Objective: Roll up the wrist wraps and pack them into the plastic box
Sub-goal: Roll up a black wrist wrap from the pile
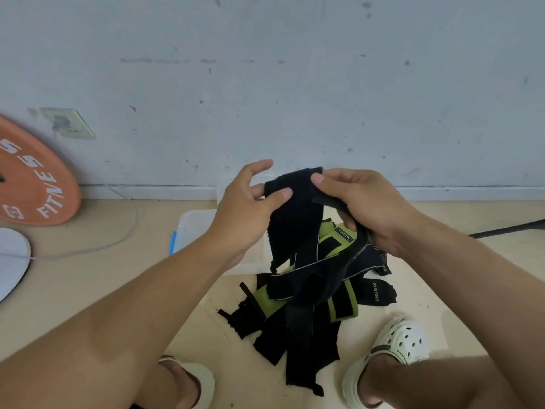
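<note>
I hold a black wrist wrap up in front of me, above the floor. My left hand pinches its upper left edge with thumb and fingers. My right hand grips its upper right corner and a strap that trails down. The wrap hangs down toward a tangled pile of black and green wrist wraps on the floor. A clear plastic box with a blue clip sits on the floor behind the pile, mostly hidden by my left forearm.
An orange weight plate leans on the wall at left, with a white disc and a thin cable beside it. My feet in white clogs stand either side of the pile. A dark bar lies at right.
</note>
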A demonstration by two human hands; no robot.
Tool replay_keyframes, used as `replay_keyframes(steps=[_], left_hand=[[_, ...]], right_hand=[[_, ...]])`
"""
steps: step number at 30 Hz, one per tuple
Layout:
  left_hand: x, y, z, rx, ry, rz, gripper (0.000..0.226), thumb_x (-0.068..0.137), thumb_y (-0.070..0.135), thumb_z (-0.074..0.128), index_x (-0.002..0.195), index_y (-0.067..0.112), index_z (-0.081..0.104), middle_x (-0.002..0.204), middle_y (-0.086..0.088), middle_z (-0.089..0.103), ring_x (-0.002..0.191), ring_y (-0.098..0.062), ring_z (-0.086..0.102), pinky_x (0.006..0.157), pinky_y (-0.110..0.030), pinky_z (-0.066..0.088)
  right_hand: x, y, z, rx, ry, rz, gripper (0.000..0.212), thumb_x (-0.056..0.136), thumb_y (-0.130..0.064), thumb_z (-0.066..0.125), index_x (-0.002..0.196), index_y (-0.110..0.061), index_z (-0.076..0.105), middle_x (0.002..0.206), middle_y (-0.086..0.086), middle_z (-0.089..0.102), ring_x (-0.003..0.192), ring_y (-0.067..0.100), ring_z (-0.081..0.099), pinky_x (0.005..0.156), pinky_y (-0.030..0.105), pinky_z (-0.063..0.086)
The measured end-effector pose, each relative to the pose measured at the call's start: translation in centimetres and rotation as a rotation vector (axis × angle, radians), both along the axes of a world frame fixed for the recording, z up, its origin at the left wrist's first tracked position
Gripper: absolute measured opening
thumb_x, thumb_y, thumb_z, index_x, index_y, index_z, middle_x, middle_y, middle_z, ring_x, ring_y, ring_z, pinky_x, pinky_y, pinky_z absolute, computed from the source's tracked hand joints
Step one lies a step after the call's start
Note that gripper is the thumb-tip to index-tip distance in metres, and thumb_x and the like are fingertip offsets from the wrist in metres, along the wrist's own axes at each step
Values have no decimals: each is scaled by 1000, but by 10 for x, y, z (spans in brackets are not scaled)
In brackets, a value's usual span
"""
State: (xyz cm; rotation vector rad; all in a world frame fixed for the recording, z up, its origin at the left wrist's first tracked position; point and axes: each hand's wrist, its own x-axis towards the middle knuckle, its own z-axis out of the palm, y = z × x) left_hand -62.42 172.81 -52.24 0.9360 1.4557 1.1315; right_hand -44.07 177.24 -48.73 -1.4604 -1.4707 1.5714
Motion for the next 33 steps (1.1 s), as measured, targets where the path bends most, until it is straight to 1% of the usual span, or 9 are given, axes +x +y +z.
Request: replay_keyframes(steps=[5, 9, 11, 14, 20, 25, 28, 30, 33], left_hand=[[-8, 6, -2, -11, -31, 159, 48, 97, 29, 73, 139, 40, 53, 126, -6, 71, 115, -22, 70, 101, -47, 57], [-3, 4, 1, -72, -58, 74, 63, 89, 48, 76, 145, 39, 48, 130, 1, 69, 118, -20, 68, 108, -47, 51], [2, 2, 0, -95, -52, -8, 74, 90, 39, 78, 153, 35, 39, 125, 2, 72, 115, -19, 70, 110, -48, 50], [4, -1, -4, -53, -18, -44, 76, 95, 15, 74, 156, 35, 33, 119, -1, 77, 107, -18, 74, 102, -45, 56], [0, 3, -1, -17, -60, 83, 62, 98, 13, 70, 148, 40, 43, 120, 0, 76, 105, -16, 75, 85, -29, 61], [0, 3, 0, -109, -137, 99, 68, 87, 40, 79, 147, 39, 47, 137, -2, 65, 124, -24, 65, 109, -46, 51], [-1, 4, -1, -104, -144, 131, 59, 94, 27, 76, 146, 36, 49, 130, -5, 69, 117, -23, 69, 104, -42, 55], [-2, 4, -2, -91, -137, 166, 55, 96, 22, 73, 145, 36, 50, 128, -7, 69, 115, -24, 70, 102, -41, 56], [-5, 6, -3, -99, -117, 249, 50, 97, 25, 71, 140, 40, 50, 137, -6, 64, 125, -26, 63, 110, -47, 50]], right_hand=[[1, -10, -5, -69, -235, 278, 23, 95, -41, 71, 95, -18, 77, 61, 8, 60, 37, 15, 37, 42, 19, 36], [-4, -9, -9, -25, -98, 85, 23, 97, -34, 70, 87, -13, 74, 61, 9, 60, 37, 16, 35, 39, 18, 34], [-3, -3, -8, -36, 33, -30, 25, 99, -30, 68, 94, -6, 73, 70, 12, 61, 36, 13, 33, 38, 17, 33], [0, 3, -4, -56, 70, -88, 24, 100, -30, 66, 93, -7, 71, 62, 7, 56, 34, 11, 33, 40, 17, 35], [5, 0, 1, -113, -61, 62, 45, 101, -41, 62, 102, 3, 69, 42, 5, 39, 31, 12, 35, 36, 15, 32], [6, 2, -3, -38, -149, 171, 42, 99, -39, 66, 85, 0, 63, 61, 16, 44, 39, 17, 35, 40, 19, 35], [6, -2, -2, -17, -255, 304, 31, 99, -40, 66, 94, -10, 74, 67, 11, 63, 45, 21, 50, 48, 25, 48], [7, -3, -3, -42, -246, 334, 21, 101, -35, 64, 102, -22, 79, 84, 0, 79, 67, 24, 73, 71, 32, 61], [11, 1, -8, 2, -265, 282, 20, 103, -30, 62, 117, -30, 76, 96, -4, 81, 93, 17, 77, 91, 31, 59]])
